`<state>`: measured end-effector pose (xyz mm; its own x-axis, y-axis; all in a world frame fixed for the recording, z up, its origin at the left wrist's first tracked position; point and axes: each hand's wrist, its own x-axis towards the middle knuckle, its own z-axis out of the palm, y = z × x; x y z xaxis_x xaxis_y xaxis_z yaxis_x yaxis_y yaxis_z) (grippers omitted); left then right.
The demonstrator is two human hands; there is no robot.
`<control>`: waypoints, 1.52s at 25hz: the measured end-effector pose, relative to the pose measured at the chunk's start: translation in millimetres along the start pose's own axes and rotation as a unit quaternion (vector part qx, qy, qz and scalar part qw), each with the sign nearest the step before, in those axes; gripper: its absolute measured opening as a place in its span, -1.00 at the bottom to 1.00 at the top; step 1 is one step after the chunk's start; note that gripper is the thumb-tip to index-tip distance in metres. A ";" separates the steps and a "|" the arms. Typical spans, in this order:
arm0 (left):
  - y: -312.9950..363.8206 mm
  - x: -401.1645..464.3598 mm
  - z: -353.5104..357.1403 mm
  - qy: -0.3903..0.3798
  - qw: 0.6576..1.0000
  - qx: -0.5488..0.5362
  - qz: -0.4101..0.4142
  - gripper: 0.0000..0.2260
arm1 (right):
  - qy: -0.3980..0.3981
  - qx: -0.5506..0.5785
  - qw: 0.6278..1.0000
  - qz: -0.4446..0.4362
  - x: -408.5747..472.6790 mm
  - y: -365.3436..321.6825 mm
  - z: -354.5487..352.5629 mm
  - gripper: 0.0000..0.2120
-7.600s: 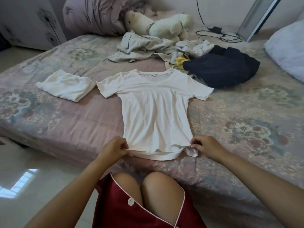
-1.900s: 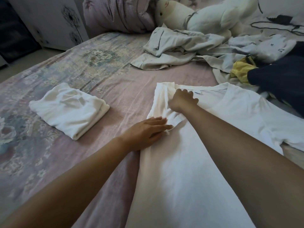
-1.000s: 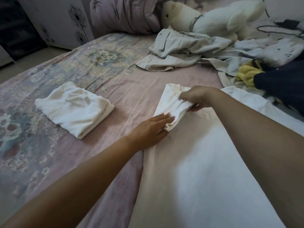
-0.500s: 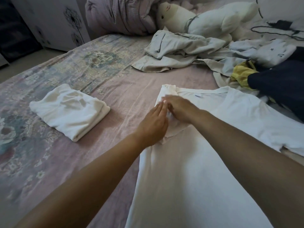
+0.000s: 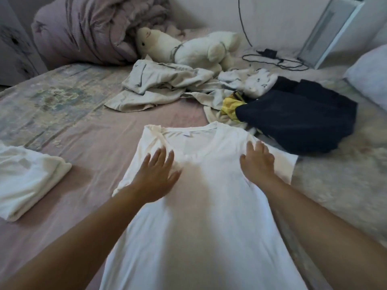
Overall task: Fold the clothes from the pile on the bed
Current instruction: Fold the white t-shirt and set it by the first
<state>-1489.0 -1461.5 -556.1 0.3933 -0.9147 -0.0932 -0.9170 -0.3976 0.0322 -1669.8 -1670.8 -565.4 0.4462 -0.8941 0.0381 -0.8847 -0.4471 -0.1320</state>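
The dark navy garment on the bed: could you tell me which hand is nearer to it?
The right hand is nearer; it lies flat on the white T-shirt, just short of the navy garment. The left hand rests on the shirt's far side.

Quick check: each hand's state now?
Left hand: open, flat on the white T-shirt.
Right hand: open, flat on it too.
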 end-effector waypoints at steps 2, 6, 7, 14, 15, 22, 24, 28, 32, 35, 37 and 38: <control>43.8 21.7 -3.3 0.014 0.997 -0.038 0.066 -0.27 | -0.010 0.020 0.991 0.128 5.8 50.6 -6.8 -0.47; 133.9 60.3 25.2 -0.007 0.994 -0.060 0.095 -0.48 | -0.002 0.243 0.934 0.261 22.3 88.9 -5.2 -0.50; 144.9 64.2 35.4 -0.009 0.995 -0.058 0.082 -0.44 | 0.014 0.327 0.901 0.285 25.9 91.6 -5.2 -0.53; 146.9 66.8 50.4 0.023 0.991 -0.104 0.075 -0.25 | -0.067 0.500 0.820 0.271 32.1 70.8 -45.0 -0.88; 145.1 68.6 41.7 0.020 0.980 -0.191 0.059 -0.34 | -0.063 0.509 0.825 0.239 29.8 59.7 -52.8 -0.91; 90.5 94.4 -21.8 -0.022 0.551 -0.795 -0.251 -0.29 | -0.145 0.525 0.837 -0.055 -10.3 -59.7 -46.3 -0.76; 80.9 96.5 -19.9 -0.034 0.619 -0.722 -0.305 -0.32 | -0.175 0.404 0.889 -0.125 -20.9 -62.9 -27.1 -0.71; 76.1 96.3 -4.2 0.036 0.776 -0.537 -0.328 -0.76 | -0.172 0.081 0.956 -0.224 -41.1 -25.1 3.1 -0.51; 67.8 87.8 4.4 0.085 0.775 -0.551 -0.299 -0.80 | -0.222 0.000 0.939 -0.265 -56.4 -1.6 15.6 -0.23; 70.9 72.4 -1.3 0.106 0.906 -0.330 -0.241 -0.72 | -0.211 -0.007 0.940 -0.267 -51.4 2.2 7.6 -0.37; 74.7 66.2 -10.6 0.205 0.964 -0.122 -0.119 -0.70 | -0.147 0.023 0.952 -0.269 -39.4 -4.7 3.4 -0.45; 74.2 68.1 -9.1 0.248 0.966 -0.071 -0.036 -0.69 | -0.126 0.024 0.953 -0.276 -36.0 -9.5 2.8 -0.47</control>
<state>-1529.7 -1554.0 -551.0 0.4711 -0.7931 0.3862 -0.8818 -0.4344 0.1835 -1677.1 -1634.3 -568.3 0.8649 -0.4865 -0.1236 -0.5020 -0.8400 -0.2060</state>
